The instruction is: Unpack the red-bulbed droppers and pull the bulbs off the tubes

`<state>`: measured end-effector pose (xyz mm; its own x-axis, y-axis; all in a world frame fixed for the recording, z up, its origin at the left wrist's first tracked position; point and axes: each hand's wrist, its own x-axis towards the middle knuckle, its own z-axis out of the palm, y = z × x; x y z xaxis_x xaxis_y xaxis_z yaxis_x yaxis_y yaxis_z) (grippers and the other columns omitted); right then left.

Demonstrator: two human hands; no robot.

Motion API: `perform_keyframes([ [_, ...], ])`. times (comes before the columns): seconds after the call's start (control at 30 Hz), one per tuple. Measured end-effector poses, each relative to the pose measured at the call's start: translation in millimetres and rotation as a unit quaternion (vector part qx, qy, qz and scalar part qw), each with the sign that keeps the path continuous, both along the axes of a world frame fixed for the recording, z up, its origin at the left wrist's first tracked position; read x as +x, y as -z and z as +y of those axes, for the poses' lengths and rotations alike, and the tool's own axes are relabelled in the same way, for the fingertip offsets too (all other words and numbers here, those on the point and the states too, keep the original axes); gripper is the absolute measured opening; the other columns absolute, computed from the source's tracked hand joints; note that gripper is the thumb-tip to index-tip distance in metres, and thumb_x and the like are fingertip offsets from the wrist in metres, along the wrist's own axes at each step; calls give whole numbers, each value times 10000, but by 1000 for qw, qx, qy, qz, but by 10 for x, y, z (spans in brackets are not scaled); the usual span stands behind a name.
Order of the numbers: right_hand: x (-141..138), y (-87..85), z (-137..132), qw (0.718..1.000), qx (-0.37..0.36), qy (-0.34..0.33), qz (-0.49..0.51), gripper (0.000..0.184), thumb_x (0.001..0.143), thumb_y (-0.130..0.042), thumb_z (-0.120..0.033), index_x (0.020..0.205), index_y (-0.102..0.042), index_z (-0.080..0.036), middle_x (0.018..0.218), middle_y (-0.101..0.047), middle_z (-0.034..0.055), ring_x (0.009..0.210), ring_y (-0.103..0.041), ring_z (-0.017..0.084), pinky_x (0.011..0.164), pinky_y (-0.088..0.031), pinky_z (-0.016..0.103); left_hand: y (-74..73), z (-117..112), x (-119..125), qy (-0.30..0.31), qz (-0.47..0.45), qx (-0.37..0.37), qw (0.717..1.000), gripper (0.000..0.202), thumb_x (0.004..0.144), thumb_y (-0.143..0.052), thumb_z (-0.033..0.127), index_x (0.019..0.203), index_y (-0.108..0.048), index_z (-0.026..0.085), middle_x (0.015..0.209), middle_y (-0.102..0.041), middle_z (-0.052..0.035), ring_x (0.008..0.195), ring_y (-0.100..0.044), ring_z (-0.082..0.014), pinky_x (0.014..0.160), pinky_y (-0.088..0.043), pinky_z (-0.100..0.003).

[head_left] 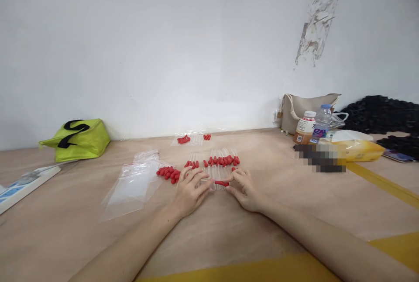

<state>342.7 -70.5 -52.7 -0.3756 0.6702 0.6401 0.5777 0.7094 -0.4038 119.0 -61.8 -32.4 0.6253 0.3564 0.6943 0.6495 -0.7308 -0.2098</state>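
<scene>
My right hand [245,191] pinches a red rubber dropper bulb [221,183], held level and pointing left. Close to the bulb's left end are the fingertips of my left hand [193,191], which are pressed together; anything clear between them is too fine to make out. Under and behind the fingers lies a row of clear dropper tubes [216,172]. Farther back, several droppers with red bulbs [224,160] lie side by side, tubes toward the wall. A pile of loose red bulbs [168,173] sits just left of my left hand.
Clear zip bags [131,186] lie to the left. Near the wall is a bag with red bulbs and tubes [193,139]. A lime-green pouch [81,140] stands far left, beside a white power strip [29,186]. At right are bottles [305,129], a yellow tissue pack [363,150] and a beige bag [290,116].
</scene>
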Motion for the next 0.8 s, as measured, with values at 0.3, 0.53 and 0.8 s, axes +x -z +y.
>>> perform_keyframes([
  [0.3, -55, -81, -6, 999, 27, 0, -37, 196, 757, -570, -325, 919, -563, -213, 829, -606, 31, 821, -489, 177, 810, -301, 351, 76, 4, 43, -24, -2, 7, 1000, 140, 824, -509, 242, 906, -621, 254, 694, -640, 14, 728, -523, -143, 867, -302, -391],
  [0.53, -128, -12, 24, 986, 140, 38, -88, 136, 793, -546, -338, 835, -653, -267, 670, -600, 8, 744, -469, 153, 810, -254, 347, 31, -59, 48, -22, 35, 8, 999, 158, 840, -466, 233, 823, -623, 243, 620, -602, 18, 694, -509, -134, 863, -290, -390],
  [0.8, -109, -45, -39, 984, 149, 13, -95, 199, 820, -498, -327, 737, -647, -223, 598, -545, 5, 702, -439, 142, 811, -242, 360, -12, -111, 38, -17, 53, 43, 998, 128, 827, -482, 216, 789, -604, 224, 591, -591, 28, 668, -496, -139, 801, -279, -386],
])
